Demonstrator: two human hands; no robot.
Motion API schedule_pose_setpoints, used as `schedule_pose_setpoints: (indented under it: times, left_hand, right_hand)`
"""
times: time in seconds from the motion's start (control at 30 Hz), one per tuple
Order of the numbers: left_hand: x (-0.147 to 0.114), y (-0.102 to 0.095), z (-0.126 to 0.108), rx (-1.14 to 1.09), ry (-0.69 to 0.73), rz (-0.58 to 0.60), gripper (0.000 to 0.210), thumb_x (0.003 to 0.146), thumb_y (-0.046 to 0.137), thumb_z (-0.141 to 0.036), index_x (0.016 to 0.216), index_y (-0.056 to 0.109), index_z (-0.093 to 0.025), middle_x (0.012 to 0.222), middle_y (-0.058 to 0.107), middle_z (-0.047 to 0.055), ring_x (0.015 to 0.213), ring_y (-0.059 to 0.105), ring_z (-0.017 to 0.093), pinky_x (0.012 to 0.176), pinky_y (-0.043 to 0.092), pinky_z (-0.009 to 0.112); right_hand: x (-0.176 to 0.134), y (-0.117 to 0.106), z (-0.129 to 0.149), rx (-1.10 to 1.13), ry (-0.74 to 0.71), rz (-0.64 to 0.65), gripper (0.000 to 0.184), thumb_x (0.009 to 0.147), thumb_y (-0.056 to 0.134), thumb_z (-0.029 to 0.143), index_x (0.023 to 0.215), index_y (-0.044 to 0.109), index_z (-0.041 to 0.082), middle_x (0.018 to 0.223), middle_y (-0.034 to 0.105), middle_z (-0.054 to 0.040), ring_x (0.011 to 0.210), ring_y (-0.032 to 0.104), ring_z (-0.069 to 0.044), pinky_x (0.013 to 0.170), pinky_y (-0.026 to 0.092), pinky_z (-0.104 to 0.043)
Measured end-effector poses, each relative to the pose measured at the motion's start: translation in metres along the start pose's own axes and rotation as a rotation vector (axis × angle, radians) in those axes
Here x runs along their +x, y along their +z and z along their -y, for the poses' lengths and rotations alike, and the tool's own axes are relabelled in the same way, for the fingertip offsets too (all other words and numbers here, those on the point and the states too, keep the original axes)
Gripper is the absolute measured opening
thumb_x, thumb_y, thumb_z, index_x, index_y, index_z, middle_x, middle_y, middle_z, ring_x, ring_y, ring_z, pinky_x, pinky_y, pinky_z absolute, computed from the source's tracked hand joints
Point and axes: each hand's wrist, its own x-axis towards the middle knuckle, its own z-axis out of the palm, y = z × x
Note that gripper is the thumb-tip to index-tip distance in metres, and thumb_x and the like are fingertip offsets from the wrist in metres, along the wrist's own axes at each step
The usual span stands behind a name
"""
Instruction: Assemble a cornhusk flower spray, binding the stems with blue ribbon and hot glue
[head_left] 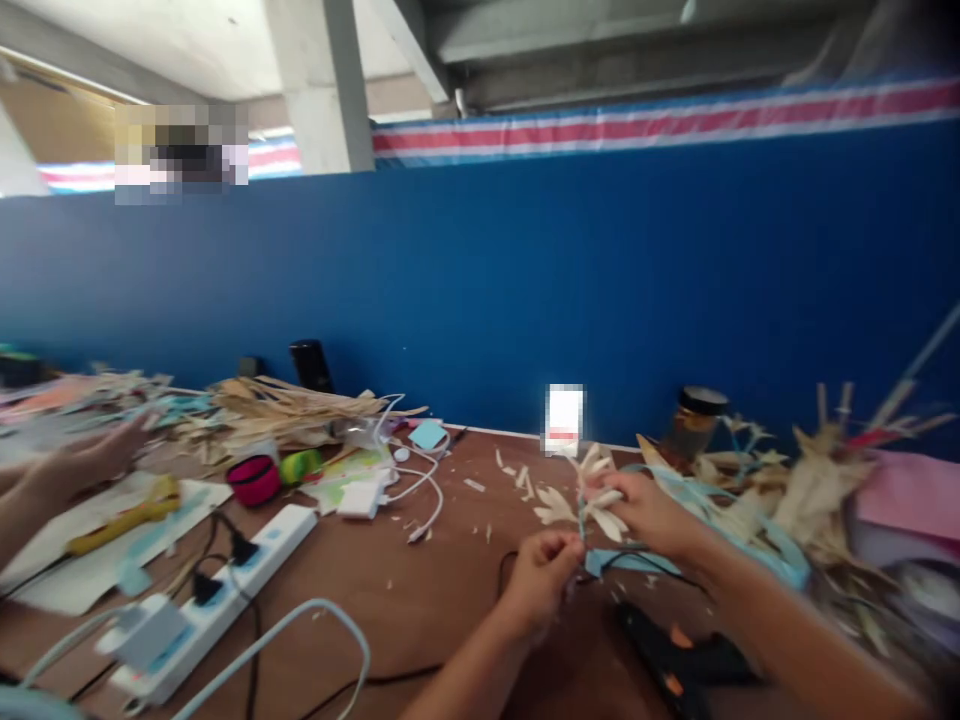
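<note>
A handmade flower [556,507] with pale, dried-husk-like petals and a thin blue-green stem stands upright between my hands. My left hand [546,575] is closed, its thumb and finger pinching the lower end of the stem. Higher up, my right hand [637,508] is closed on the petals at the flower's right side; its fingertips are partly hidden and blurred. Just beneath the right hand lies a light blue strip [630,562]. A black hot glue gun [667,640] with orange parts rests on the brown tabletop [420,610], below my right forearm.
A white power strip [262,560] with plugs and cables lies left. Beyond it are a yellow glue gun [135,515] and another person's hand [97,455]. Dried husks [300,405] pile up at the back. A dark-lidded jar [694,425] and more husks stand right. A blue partition [480,290] borders the table.
</note>
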Motion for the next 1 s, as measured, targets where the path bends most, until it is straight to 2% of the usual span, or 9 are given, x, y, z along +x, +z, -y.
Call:
schedule_pose_setpoints:
  times: [0.1,0.23,0.47,0.63,1.0]
  left_hand:
    - [0.000,0.001,-0.002,0.005,-0.006,0.010,0.035,0.063,0.064,-0.048,0.059,0.053,-0.014,0.041,0.038,-0.008,0.035,0.025,0.003,0.037,0.018,0.019]
    - [-0.001,0.002,-0.003,0.022,0.010,0.025,0.034,0.066,0.062,-0.046,0.059,0.052,-0.014,0.041,0.037,-0.008,0.034,0.024,0.003,0.037,0.017,0.019]
    - [-0.001,-0.001,-0.002,0.089,0.048,0.051,0.033,0.070,0.059,-0.044,0.061,0.053,-0.014,0.044,0.037,-0.008,0.036,0.025,0.003,0.037,0.018,0.018]
    - [0.000,-0.001,-0.002,0.129,0.055,0.040,0.033,0.069,0.059,-0.045,0.061,0.053,-0.013,0.044,0.038,-0.007,0.036,0.024,0.003,0.037,0.018,0.018]
    - [-0.002,0.001,-0.002,0.137,0.063,0.030,0.034,0.067,0.060,-0.045,0.061,0.058,-0.012,0.045,0.039,-0.007,0.037,0.026,0.003,0.037,0.018,0.019]
  right_hand:
    - [-0.001,0.001,-0.006,-0.020,-0.027,0.012,0.029,0.076,0.050,0.037,0.075,0.064,0.013,0.090,0.060,-0.0074,0.080,0.056,-0.021,0.072,0.043,-0.033]
    - [-0.002,0.001,-0.005,-0.002,-0.073,0.038,0.021,0.074,0.051,0.029,0.072,0.064,0.013,0.097,0.058,-0.0077,0.084,0.055,-0.020,0.074,0.042,-0.029]
    - [-0.001,-0.002,0.007,-0.067,-0.036,0.096,0.022,0.075,0.049,0.031,0.066,0.059,0.014,0.085,0.056,-0.0040,0.075,0.051,-0.015,0.068,0.039,-0.025]
    - [0.003,-0.006,0.010,-0.083,-0.022,0.160,0.021,0.071,0.052,0.029,0.060,0.059,0.013,0.087,0.053,-0.0048,0.080,0.050,-0.016,0.073,0.037,-0.026]
    - [0.004,-0.007,0.000,-0.016,0.059,0.199,0.027,0.072,0.054,0.037,0.063,0.063,0.013,0.101,0.055,-0.0076,0.076,0.053,-0.018,0.067,0.040,-0.027]
